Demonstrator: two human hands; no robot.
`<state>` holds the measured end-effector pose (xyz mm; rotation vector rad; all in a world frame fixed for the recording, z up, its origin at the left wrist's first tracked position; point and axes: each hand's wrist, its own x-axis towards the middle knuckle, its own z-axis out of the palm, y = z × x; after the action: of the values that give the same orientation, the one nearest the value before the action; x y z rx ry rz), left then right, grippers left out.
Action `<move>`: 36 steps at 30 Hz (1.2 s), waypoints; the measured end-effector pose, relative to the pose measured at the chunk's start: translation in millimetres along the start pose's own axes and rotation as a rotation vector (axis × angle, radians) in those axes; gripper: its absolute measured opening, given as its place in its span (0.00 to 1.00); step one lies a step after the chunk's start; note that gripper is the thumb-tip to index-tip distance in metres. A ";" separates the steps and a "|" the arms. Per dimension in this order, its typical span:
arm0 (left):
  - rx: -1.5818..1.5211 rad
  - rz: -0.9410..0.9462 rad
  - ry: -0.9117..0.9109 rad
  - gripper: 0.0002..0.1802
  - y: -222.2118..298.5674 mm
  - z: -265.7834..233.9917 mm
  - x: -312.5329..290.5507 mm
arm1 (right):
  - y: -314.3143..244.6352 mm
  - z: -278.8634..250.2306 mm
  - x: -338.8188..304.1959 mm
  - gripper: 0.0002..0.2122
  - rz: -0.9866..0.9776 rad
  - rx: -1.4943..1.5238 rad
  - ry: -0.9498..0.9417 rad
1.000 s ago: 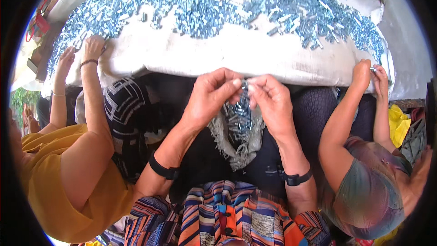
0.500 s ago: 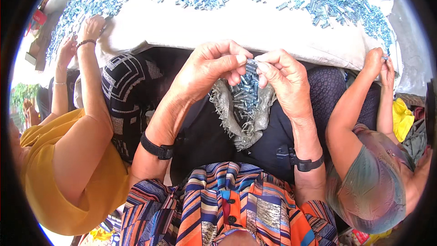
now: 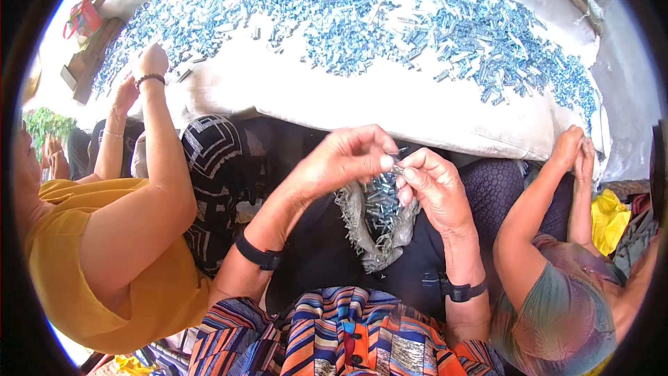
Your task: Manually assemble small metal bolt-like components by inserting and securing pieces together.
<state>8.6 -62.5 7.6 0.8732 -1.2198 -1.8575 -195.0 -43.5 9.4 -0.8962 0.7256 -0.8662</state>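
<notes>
Over sacking [image 3: 356, 221], left hand [image 3: 339, 160] faces right hand [image 3: 440, 191]; shiny piece [image 3: 399, 168] between.

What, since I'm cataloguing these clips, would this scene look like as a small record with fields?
Left hand: thumb and forefinger pinched on a small shiny piece
Right hand: fingertips at the same piece; its grip is unclear
Below hands: frayed grey sack, open, with shiny bluish pieces inside
Wrists: black bands on both
Ahead: white cloth strewn with a bluish heap of small pieces
Left neighbour: mustard top
Right neighbour: grey-green and purplish top
</notes>
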 end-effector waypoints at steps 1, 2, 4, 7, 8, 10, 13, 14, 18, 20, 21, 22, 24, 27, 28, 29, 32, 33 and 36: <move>0.071 0.039 0.023 0.11 5.2 -7.2 4.4 | -0.9 -1.3 0.3 0.04 -0.031 -0.164 0.026; 0.219 0.116 0.133 0.11 12.7 -12.1 11.7 | -1.3 -3.3 0.3 0.05 -0.061 -0.328 0.056; 0.709 0.398 0.526 0.14 22.7 -28.3 35.7 | -3.2 -8.1 2.5 0.07 -0.092 -0.430 0.080; 1.144 0.494 0.711 0.21 40.6 -50.8 71.4 | -16.2 -13.1 13.1 0.09 -0.239 -0.698 0.237; 1.145 0.500 0.711 0.21 36.5 -62.6 83.3 | -21.0 -13.8 21.0 0.09 -0.245 -0.700 0.238; 1.503 0.536 0.765 0.27 26.0 -80.9 106.6 | -31.0 -18.2 40.7 0.07 -0.428 -0.925 0.414; 1.531 0.406 0.709 0.33 14.8 -77.2 131.9 | -48.6 -47.2 81.1 0.07 -0.635 -1.119 0.526; 1.598 0.357 0.747 0.35 12.8 -73.7 137.5 | -58.5 -51.7 92.8 0.08 -0.628 -1.215 0.558; 1.593 0.336 0.705 0.36 10.2 -62.1 144.8 | -70.6 -84.8 148.0 0.12 -0.780 -1.447 0.591; 1.607 0.362 0.687 0.35 9.0 -54.8 143.3 | -72.7 -91.6 168.6 0.15 -0.696 -1.613 0.625; 1.597 0.353 0.618 0.34 11.5 -49.5 143.3 | -70.3 -98.3 179.7 0.16 -0.657 -1.663 0.649; 1.582 0.343 0.550 0.33 12.3 -45.2 144.2 | -67.7 -101.4 184.5 0.16 -0.657 -1.664 0.651; 1.596 0.385 0.554 0.33 10.9 -41.9 148.0 | -64.3 -100.6 190.6 0.16 -0.600 -1.805 0.632; 1.493 0.514 0.470 0.32 10.1 -43.4 151.9 | -59.6 -88.8 186.4 0.14 -0.558 -1.748 0.521; 1.492 0.515 0.474 0.32 8.6 -43.2 151.5 | -57.7 -85.0 181.7 0.14 -0.560 -1.720 0.467; 1.504 0.520 0.456 0.32 6.5 -42.3 149.5 | -52.1 -84.6 176.0 0.13 -0.646 -1.716 0.453; 1.572 0.529 0.386 0.35 4.4 -29.0 141.8 | -43.0 -83.4 150.7 0.14 -0.662 -1.814 0.444; 1.595 0.529 0.372 0.36 2.1 -25.8 138.0 | -41.5 -80.2 143.6 0.15 -0.629 -1.834 0.453; 1.605 0.540 0.344 0.37 -3.2 -19.0 127.1 | -36.8 -76.4 127.4 0.16 -0.598 -1.866 0.469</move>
<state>-39.4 -178.7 -19.6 1.3052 -2.3082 0.0126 -210.7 -194.0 -14.2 -2.7003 1.7703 -0.7339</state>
